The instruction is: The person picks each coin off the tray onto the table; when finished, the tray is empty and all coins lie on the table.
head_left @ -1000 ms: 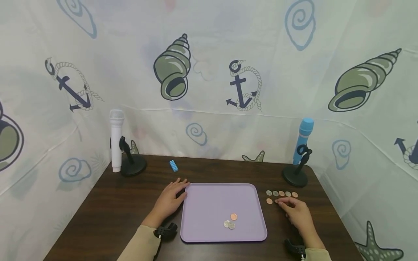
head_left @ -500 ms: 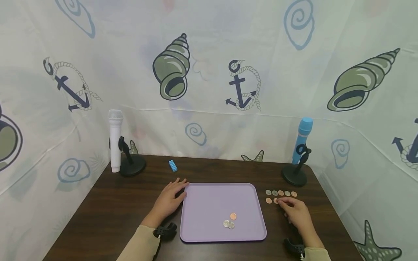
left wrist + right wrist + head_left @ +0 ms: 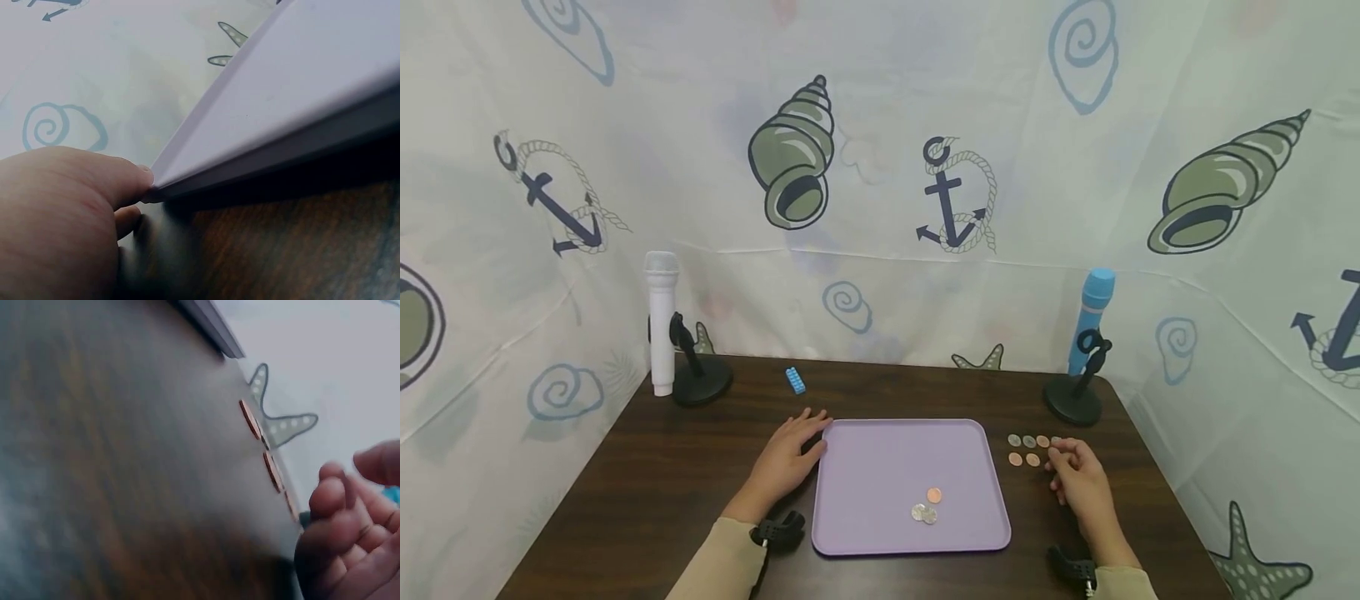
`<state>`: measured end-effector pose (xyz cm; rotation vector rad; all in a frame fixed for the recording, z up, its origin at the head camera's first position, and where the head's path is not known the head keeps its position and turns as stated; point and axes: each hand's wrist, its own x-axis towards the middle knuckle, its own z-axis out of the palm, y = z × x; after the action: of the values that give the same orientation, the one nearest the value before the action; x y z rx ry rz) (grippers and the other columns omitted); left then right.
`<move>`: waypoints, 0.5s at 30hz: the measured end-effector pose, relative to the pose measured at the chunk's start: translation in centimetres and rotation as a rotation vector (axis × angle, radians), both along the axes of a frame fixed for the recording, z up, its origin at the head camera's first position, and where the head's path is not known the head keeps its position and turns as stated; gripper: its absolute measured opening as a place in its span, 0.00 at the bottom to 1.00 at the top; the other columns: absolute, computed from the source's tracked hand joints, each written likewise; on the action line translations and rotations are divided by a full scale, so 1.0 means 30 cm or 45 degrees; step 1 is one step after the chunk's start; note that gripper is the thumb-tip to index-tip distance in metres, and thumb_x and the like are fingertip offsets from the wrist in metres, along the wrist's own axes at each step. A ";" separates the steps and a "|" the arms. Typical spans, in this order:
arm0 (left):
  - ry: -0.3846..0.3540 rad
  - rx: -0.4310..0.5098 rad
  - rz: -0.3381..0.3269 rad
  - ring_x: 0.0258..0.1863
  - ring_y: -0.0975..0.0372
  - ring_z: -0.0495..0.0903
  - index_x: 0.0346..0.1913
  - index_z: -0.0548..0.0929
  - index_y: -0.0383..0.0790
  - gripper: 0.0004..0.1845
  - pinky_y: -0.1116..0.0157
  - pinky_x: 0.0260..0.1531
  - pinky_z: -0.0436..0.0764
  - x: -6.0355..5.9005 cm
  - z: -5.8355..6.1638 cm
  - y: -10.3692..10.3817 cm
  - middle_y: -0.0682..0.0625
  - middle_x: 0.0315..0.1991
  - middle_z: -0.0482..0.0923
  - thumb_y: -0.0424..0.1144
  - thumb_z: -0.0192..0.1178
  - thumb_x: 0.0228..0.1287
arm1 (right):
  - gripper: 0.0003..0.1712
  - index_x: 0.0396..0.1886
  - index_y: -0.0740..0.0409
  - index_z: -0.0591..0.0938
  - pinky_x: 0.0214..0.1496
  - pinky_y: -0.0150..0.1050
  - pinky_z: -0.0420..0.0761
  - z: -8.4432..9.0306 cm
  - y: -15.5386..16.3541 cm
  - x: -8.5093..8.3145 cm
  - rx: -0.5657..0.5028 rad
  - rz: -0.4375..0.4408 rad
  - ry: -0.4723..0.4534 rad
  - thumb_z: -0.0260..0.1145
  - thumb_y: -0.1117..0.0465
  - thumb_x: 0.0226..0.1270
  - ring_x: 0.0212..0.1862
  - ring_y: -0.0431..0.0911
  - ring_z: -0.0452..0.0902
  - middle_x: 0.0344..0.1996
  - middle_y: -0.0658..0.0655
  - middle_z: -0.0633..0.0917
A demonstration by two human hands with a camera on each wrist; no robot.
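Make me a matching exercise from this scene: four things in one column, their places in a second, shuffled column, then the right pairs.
Things:
1. blue brick
2. white microphone
3. blue microphone
4. left hand

Places:
A. on a stand at the table's far right corner
B. against the purple tray's left edge
C. on the table behind the tray, toward the left
D. beside a stand at the table's far left corner

Pairs: 1-C, 2-D, 3-A, 4-B

Counts around the purple tray [image 3: 910, 458]

Three coins [image 3: 927, 508] lay on the tray; at least five coins [image 3: 1028, 450] right of it, two microphones [image 3: 661, 321] and one blue brick [image 3: 795, 381] behind it.
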<state>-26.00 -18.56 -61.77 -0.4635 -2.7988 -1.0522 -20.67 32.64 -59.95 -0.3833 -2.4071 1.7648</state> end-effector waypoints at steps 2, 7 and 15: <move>0.001 -0.005 -0.009 0.87 0.47 0.62 0.76 0.80 0.46 0.25 0.40 0.88 0.54 0.001 0.002 0.002 0.47 0.80 0.74 0.43 0.64 0.81 | 0.19 0.65 0.61 0.77 0.23 0.37 0.81 0.026 -0.031 0.013 0.032 0.030 0.050 0.65 0.55 0.85 0.27 0.44 0.79 0.36 0.55 0.87; -0.002 -0.014 -0.006 0.87 0.47 0.61 0.77 0.80 0.48 0.26 0.39 0.88 0.53 0.004 0.004 0.009 0.47 0.81 0.73 0.44 0.64 0.81 | 0.07 0.51 0.56 0.85 0.27 0.34 0.82 0.119 -0.151 0.052 0.289 0.256 0.270 0.72 0.62 0.79 0.30 0.44 0.80 0.35 0.57 0.86; -0.011 -0.016 0.008 0.87 0.48 0.61 0.77 0.80 0.49 0.26 0.40 0.88 0.53 0.002 0.004 0.002 0.48 0.81 0.73 0.44 0.64 0.81 | 0.17 0.52 0.49 0.87 0.45 0.38 0.90 0.241 -0.338 0.096 0.963 0.964 0.277 0.78 0.66 0.68 0.42 0.42 0.84 0.45 0.50 0.87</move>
<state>-25.93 -18.51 -61.64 -0.4530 -2.8139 -1.0381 -17.78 22.52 -52.73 0.8408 -2.9754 0.7984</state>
